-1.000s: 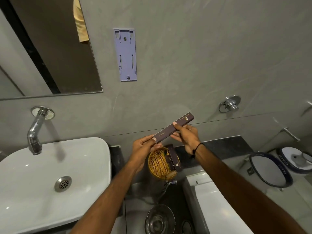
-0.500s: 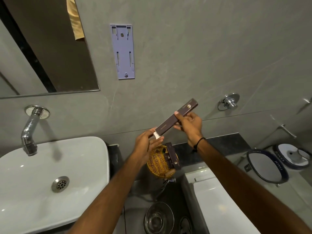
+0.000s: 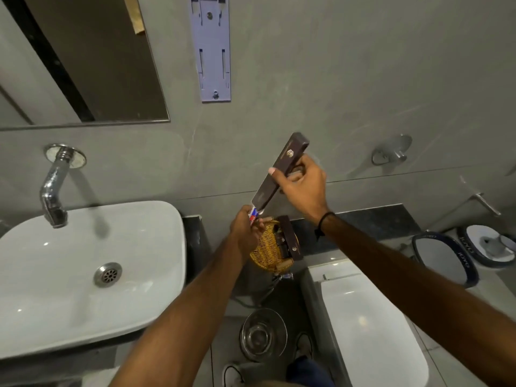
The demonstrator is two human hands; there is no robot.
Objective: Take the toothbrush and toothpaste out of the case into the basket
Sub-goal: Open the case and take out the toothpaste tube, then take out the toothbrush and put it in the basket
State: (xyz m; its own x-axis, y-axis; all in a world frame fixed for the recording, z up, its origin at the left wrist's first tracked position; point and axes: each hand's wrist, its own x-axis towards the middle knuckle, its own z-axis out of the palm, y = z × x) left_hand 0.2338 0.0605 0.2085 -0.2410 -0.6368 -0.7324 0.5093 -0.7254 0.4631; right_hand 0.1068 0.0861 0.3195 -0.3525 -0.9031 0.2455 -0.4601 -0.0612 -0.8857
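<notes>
My right hand (image 3: pixel 303 188) grips a long dark brown case (image 3: pixel 282 171), tilted steeply with its open lower end pointing down and left. A white, red and blue toothpaste tube (image 3: pixel 253 214) sticks out of that end, and my left hand (image 3: pixel 245 231) pinches it. Just below both hands, a woven wicker basket (image 3: pixel 264 248) sits on the dark ledge. It holds another brown case (image 3: pixel 290 238) and small dark items. No toothbrush is visible.
A white sink (image 3: pixel 83 272) with a chrome tap (image 3: pixel 54 185) lies to the left. A white toilet tank (image 3: pixel 363 317) stands at lower right. A glass bowl (image 3: pixel 264 335) sits on the floor below. A purple wall bracket (image 3: pixel 210 48) hangs above.
My right hand has raised and tilted the case more upright. The toothpaste tube has slid further out of its lower end, held by my left hand above the basket.
</notes>
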